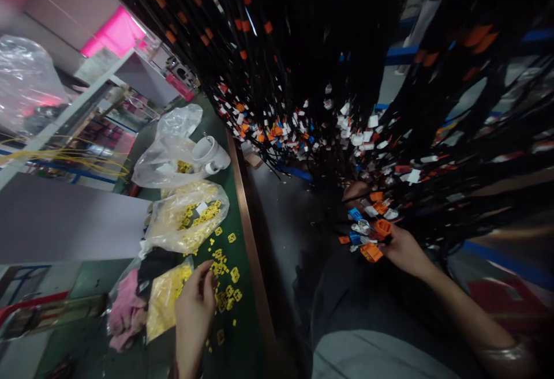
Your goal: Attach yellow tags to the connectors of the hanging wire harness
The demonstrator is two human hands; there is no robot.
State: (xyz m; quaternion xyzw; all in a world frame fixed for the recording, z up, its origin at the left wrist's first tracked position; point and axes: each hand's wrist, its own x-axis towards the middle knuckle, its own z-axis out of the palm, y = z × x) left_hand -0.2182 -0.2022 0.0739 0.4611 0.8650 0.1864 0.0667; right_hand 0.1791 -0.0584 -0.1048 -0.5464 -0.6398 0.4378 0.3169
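Observation:
My left hand (197,295) is over the green bench, fingers bent, with a small gap between thumb and forefinger. Nothing shows between them. Small yellow plastic clips (220,261) lie loose right by its fingertips. My right hand (404,249) grips a bunch of wire connectors at the end of a black cable harness. In that bunch are an orange connector (371,252), a blue connector (355,214) and several white ones. The fingers of this hand are partly hidden behind the connectors.
Clear bags of yellow parts (186,214), a white cup (210,153) and a pink cloth (126,310) are on the green bench (249,310). A brown edge strip (249,223) borders it. Black harnesses (311,38) hang densely ahead, tipped with connectors. A blue rail (506,261) is at right.

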